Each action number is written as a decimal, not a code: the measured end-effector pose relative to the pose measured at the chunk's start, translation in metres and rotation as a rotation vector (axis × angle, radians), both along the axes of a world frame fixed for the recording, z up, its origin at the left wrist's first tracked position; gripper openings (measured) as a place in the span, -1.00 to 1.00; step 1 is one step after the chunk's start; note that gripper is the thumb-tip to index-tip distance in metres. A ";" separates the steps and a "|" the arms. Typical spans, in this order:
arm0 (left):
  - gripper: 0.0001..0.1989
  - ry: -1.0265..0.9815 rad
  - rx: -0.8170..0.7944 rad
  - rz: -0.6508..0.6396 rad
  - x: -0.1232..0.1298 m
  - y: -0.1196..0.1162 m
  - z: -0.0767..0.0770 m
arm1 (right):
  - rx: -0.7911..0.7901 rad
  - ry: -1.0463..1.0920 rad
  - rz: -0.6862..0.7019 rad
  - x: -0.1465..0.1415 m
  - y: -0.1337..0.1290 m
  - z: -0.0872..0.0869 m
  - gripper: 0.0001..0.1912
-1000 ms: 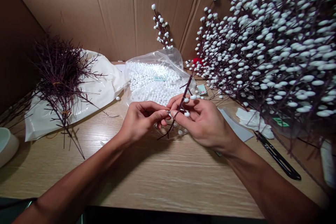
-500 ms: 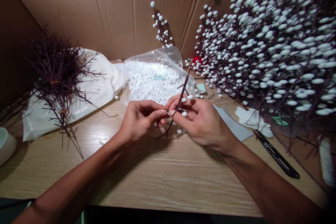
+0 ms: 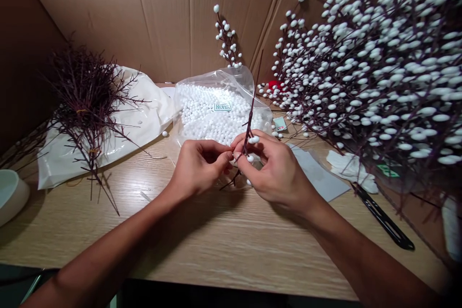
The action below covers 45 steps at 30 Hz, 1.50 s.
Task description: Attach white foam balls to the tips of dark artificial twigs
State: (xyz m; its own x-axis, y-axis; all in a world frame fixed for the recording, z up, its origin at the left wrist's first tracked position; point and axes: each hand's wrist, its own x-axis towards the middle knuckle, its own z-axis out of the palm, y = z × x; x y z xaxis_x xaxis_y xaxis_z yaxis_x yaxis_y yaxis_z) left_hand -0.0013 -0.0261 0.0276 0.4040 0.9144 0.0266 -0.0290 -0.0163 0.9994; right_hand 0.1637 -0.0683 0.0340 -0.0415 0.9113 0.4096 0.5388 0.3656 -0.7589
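Note:
My right hand (image 3: pixel 277 168) is closed around a dark brown artificial berry branch (image 3: pixel 250 125), which stands nearly upright between the two hands. A few white foam berries (image 3: pixel 254 139) sit on its lower twigs, beside the fingers. My left hand (image 3: pixel 200 166) is closed in a pinch, its thumb and fingertips meeting the right fingertips at a side twig. What the left fingers pinch is too small and covered to make out. Just behind the hands lies a clear plastic bag (image 3: pixel 236 77) of loose white foam berries (image 3: pixel 202 110).
At left, a bundle of bare brown branches (image 3: pixel 83 86) lies on a white plastic bag (image 3: pixel 144 96) near a white bowl (image 3: pixel 12 195). A large mass of white-berried branches (image 3: pixel 378 72) fills the right. Below it are a black-handled cutter (image 3: pixel 384 219), crumpled white cloth (image 3: pixel 350 168) and grey card (image 3: pixel 314 173).
The branch has turned more upright, and its top now leans slightly right of the hands. Both hands stay fingertip to fingertip. The whole view has shifted slightly.

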 end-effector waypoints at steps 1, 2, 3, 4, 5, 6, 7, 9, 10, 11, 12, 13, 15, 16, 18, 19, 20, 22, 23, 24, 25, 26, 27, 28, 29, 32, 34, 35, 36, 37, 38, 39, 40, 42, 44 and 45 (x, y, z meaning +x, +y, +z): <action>-0.88 0.005 -0.006 0.003 0.000 0.000 0.000 | 0.021 -0.027 -0.004 0.000 0.000 0.000 -0.88; -0.87 0.010 -0.010 0.007 0.000 -0.001 0.001 | 0.042 -0.056 -0.015 -0.001 0.000 0.000 -0.87; -0.86 0.014 -0.012 0.011 0.000 -0.001 0.001 | 0.056 -0.077 -0.016 -0.001 0.000 0.000 -0.86; -0.86 0.018 -0.012 0.015 0.001 -0.002 0.001 | 0.067 -0.089 -0.015 -0.002 0.000 0.000 -0.85; -0.85 0.023 -0.009 0.014 0.001 -0.002 0.000 | 0.072 -0.092 -0.009 -0.003 0.000 -0.001 -0.84; -0.85 0.030 -0.005 0.010 0.001 -0.002 0.000 | 0.075 -0.089 -0.002 -0.004 0.000 -0.002 -0.84; -0.85 0.036 0.003 0.006 0.001 -0.002 -0.001 | 0.076 -0.086 0.002 -0.005 0.000 -0.003 -0.83; -0.84 0.050 0.021 -0.002 0.001 -0.002 -0.003 | 0.079 -0.091 0.001 -0.006 0.000 -0.003 -0.84; -0.83 0.058 0.031 -0.001 0.001 -0.002 -0.004 | 0.077 -0.097 -0.004 -0.007 -0.001 -0.003 -0.84; -0.83 0.065 0.041 0.000 0.001 -0.002 -0.005 | 0.073 -0.103 -0.008 -0.006 -0.001 -0.003 -0.84; -0.82 0.071 0.054 0.001 0.001 -0.002 -0.006 | 0.066 -0.107 -0.012 -0.005 -0.001 -0.003 -0.85; -0.82 0.073 0.069 0.001 0.001 -0.003 -0.007 | 0.058 -0.108 -0.014 -0.004 -0.001 -0.002 -0.85; -0.81 0.062 0.091 -0.010 0.001 -0.002 -0.007 | 0.036 -0.092 -0.013 -0.001 0.000 -0.001 -0.87; -0.81 0.043 0.085 -0.018 0.001 -0.002 -0.006 | 0.021 -0.068 -0.009 0.001 0.000 -0.001 -0.89; -0.83 -0.022 0.035 -0.025 0.000 -0.001 -0.004 | -0.023 0.015 0.014 0.003 0.000 0.000 -0.93; -0.84 -0.065 -0.005 -0.026 0.000 0.000 -0.003 | -0.046 0.066 0.032 0.004 0.001 0.001 -0.94; -0.85 -0.110 -0.045 -0.025 0.000 0.001 -0.002 | -0.066 0.115 0.053 0.004 0.001 0.002 -0.95; -0.80 -0.198 -0.123 -0.032 -0.002 0.003 -0.002 | -0.088 0.184 0.092 0.005 0.001 0.003 -0.95; -0.75 -0.239 -0.162 -0.044 -0.002 0.004 -0.003 | -0.089 0.201 0.103 0.005 0.001 0.004 -0.94; -0.71 -0.276 -0.203 -0.058 -0.003 0.005 -0.004 | -0.086 0.209 0.107 0.005 0.000 0.005 -0.94; -0.69 -0.310 -0.243 -0.070 -0.003 0.006 -0.005 | -0.084 0.211 0.106 0.005 0.000 0.005 -0.94; -0.69 -0.341 -0.281 -0.082 -0.004 0.006 -0.006 | -0.081 0.209 0.105 0.005 0.000 0.005 -0.94; -0.70 -0.364 -0.313 -0.087 -0.004 0.007 -0.007 | -0.076 0.204 0.104 0.005 0.000 0.006 -0.94; -0.72 -0.377 -0.339 -0.088 -0.004 0.007 -0.008 | -0.072 0.197 0.104 0.005 0.000 0.006 -0.94; -0.74 -0.384 -0.358 -0.086 -0.004 0.007 -0.008 | -0.067 0.192 0.106 0.005 0.000 0.006 -0.94; -0.76 -0.377 -0.384 -0.075 -0.003 0.006 -0.007 | -0.064 0.178 0.110 0.005 0.000 0.005 -0.94; -0.77 -0.369 -0.373 -0.069 -0.002 0.005 -0.007 | -0.059 0.157 0.112 0.005 0.000 0.005 -0.95; -0.77 -0.365 -0.368 -0.064 -0.002 0.005 -0.007 | -0.055 0.143 0.112 0.005 0.000 0.005 -0.95; -0.76 -0.360 -0.366 -0.061 -0.002 0.005 -0.007 | -0.048 0.129 0.112 0.005 0.000 0.005 -0.95; -0.75 -0.357 -0.365 -0.058 -0.002 0.004 -0.007 | -0.040 0.115 0.110 0.005 -0.001 0.005 -0.94; -0.73 -0.354 -0.365 -0.057 -0.001 0.004 -0.007 | -0.035 0.102 0.107 0.005 -0.001 0.005 -0.94; -0.71 -0.352 -0.367 -0.053 -0.001 0.004 -0.007 | -0.035 0.092 0.103 0.005 -0.001 0.005 -0.94; -0.69 -0.348 -0.369 -0.048 -0.001 0.004 -0.008 | -0.035 0.080 0.098 0.005 -0.001 0.005 -0.93; -0.66 -0.341 -0.374 -0.036 0.000 0.004 -0.008 | -0.038 0.055 0.091 0.004 -0.001 0.004 -0.92; -0.66 -0.336 -0.381 -0.025 0.000 0.003 -0.009 | -0.027 0.026 0.085 0.004 -0.002 0.003 -0.91; -0.66 -0.336 -0.379 -0.022 0.000 0.003 -0.009 | -0.018 0.009 0.083 0.003 -0.002 0.003 -0.90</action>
